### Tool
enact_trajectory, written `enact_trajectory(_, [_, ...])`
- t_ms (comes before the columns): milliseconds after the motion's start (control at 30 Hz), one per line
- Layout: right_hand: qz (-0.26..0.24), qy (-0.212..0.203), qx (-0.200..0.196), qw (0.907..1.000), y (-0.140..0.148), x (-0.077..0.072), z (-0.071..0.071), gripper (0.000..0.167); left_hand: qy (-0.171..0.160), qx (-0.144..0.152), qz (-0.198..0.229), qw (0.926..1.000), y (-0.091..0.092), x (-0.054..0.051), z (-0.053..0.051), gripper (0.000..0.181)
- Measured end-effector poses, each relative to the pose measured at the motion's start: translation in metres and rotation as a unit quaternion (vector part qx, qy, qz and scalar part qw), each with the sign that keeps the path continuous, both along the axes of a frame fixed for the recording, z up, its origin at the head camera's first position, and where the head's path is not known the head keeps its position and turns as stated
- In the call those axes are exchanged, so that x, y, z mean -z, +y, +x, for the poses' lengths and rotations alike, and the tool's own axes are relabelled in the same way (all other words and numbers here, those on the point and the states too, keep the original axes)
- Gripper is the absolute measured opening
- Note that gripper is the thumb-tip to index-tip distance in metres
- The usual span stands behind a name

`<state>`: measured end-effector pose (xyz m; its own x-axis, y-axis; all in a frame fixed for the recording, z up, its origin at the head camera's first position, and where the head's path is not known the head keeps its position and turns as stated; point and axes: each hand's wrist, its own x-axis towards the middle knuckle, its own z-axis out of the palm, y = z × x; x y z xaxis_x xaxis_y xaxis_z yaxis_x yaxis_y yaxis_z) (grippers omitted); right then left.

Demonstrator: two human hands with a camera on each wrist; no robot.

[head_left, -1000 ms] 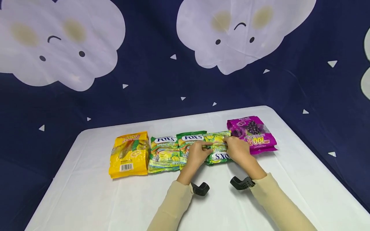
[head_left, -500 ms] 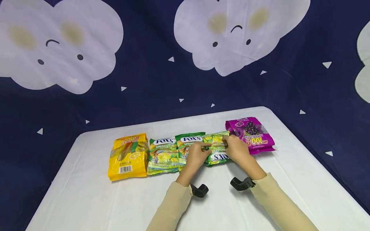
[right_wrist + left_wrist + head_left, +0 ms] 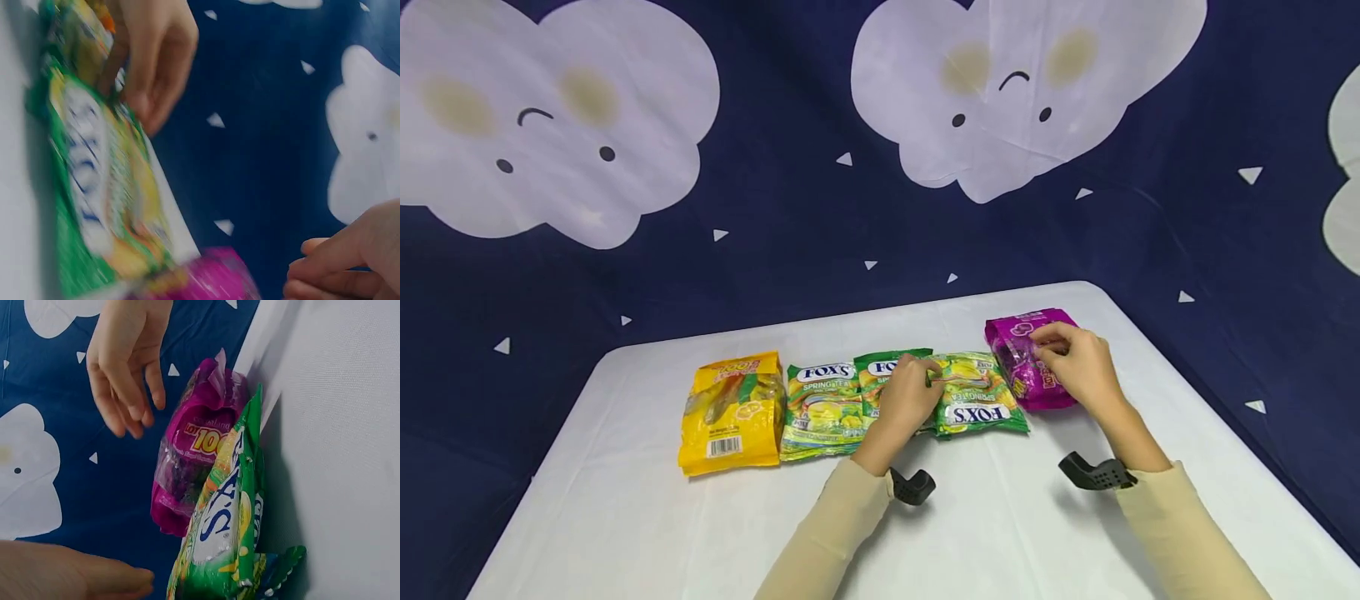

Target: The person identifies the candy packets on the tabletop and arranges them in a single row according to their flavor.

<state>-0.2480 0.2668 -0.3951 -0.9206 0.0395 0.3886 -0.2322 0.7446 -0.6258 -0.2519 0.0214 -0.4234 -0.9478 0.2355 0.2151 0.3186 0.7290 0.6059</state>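
Three green FOX'S candy bags lie in a row. The rightmost candy bag (image 3: pixel 979 400) has its lettering upside down; the middle candy bag (image 3: pixel 872 379) is partly covered by my left hand (image 3: pixel 906 404). That hand's loosely bent fingers reach the seam between these two bags; whether they touch is unclear. My right hand (image 3: pixel 1078 367) hovers over a purple grape candy bag (image 3: pixel 1015 354), hiding part of it. In the left wrist view, the fingers of this right hand (image 3: pixel 128 369) hang relaxed, apart from the purple bag (image 3: pixel 197 434), with nothing held.
Left of the row are the third FOX'S bag (image 3: pixel 823 412) and a yellow candy bag (image 3: pixel 730 421) with a barcode. All lie on a white-covered table (image 3: pixel 625 500). A dark blue cloud-patterned cloth (image 3: pixel 775 208) hangs behind.
My right hand has left the rightmost FOX'S bag and moved right, over the purple bag. That FOX'S bag now lies uncovered on its right side. My left hand has barely moved.
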Motion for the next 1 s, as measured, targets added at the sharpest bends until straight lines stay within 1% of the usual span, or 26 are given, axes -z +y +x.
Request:
enact_trajectory(67, [0.001,0.0,0.018,0.9998,0.011,-0.004,0.001,0.016,-0.002,0.021,0.04,0.999,0.004,-0.003,-0.002,0.02])
enact_trajectory(100, [0.002,-0.004,0.023,0.9997,0.017,-0.005,0.001,0.016,-0.012,0.038,0.065,0.9971,0.006,-0.004,-0.003,0.022])
enact_trajectory(133, [0.005,-0.009,0.029,0.9995,0.022,-0.006,0.001,0.017,-0.03,0.057,0.094,0.9935,0.008,-0.005,-0.004,0.023])
enact_trajectory(167, [0.005,-0.015,0.032,0.9993,0.026,-0.007,0.001,0.017,-0.056,0.075,0.124,0.9879,0.011,-0.006,-0.005,0.025])
enact_trajectory(200, [0.007,-0.021,0.034,0.9992,0.03,-0.007,0.001,0.018,-0.086,0.091,0.152,0.9804,0.014,-0.007,-0.006,0.027])
enact_trajectory(267, [0.008,-0.033,0.028,0.999,0.038,-0.006,-0.001,0.021,-0.147,0.113,0.204,0.9611,0.02,-0.008,-0.007,0.032])
enact_trajectory(333, [0.002,-0.042,0.018,0.9989,0.046,-0.003,-0.003,0.027,-0.198,0.123,0.248,0.9401,0.027,-0.007,-0.008,0.037])
enact_trajectory(367, [-0.005,-0.047,0.011,0.9988,0.05,-0.001,-0.005,0.03,-0.218,0.124,0.266,0.931,0.03,-0.007,-0.008,0.039])
enact_trajectory(400, [-0.012,-0.05,0.004,0.9987,0.054,0.0,-0.007,0.034,-0.233,0.126,0.29,0.9199,0.034,-0.007,-0.01,0.039])
enact_trajectory(467, [-0.031,-0.062,-0.008,0.9976,0.061,0.003,-0.011,0.043,-0.262,0.117,0.335,0.8975,0.043,-0.006,-0.013,0.038])
enact_trajectory(500, [-0.038,-0.071,-0.013,0.9966,0.065,0.006,-0.015,0.048,-0.275,0.109,0.354,0.8874,0.047,-0.006,-0.016,0.037])
enact_trajectory(600, [-0.056,-0.111,-0.029,0.9918,0.075,0.013,-0.024,0.06,-0.297,0.08,0.393,0.8663,0.059,-0.007,-0.023,0.034])
enact_trajectory(633, [-0.061,-0.126,-0.034,0.9896,0.078,0.016,-0.026,0.063,-0.305,0.071,0.397,0.8628,0.061,-0.008,-0.024,0.035])
enact_trajectory(733, [-0.072,-0.163,-0.048,0.9828,0.088,0.021,-0.032,0.066,-0.315,0.059,0.395,0.8611,0.066,-0.01,-0.028,0.038])
enact_trajectory(800, [-0.078,-0.179,-0.056,0.9792,0.093,0.023,-0.035,0.067,-0.325,0.055,0.394,0.8579,0.069,-0.011,-0.029,0.041])
enact_trajectory(933, [-0.071,-0.221,-0.067,0.9705,0.103,0.025,-0.04,0.069,-0.338,0.046,0.393,0.854,0.072,-0.01,-0.03,0.044])
enact_trajectory(967, [-0.063,-0.233,-0.064,0.9682,0.106,0.026,-0.042,0.069,-0.341,0.043,0.394,0.8522,0.072,-0.009,-0.031,0.044])
enact_trajectory(1000, [-0.057,-0.247,-0.065,0.9651,0.108,0.027,-0.042,0.071,-0.346,0.043,0.397,0.8489,0.072,-0.008,-0.031,0.045])
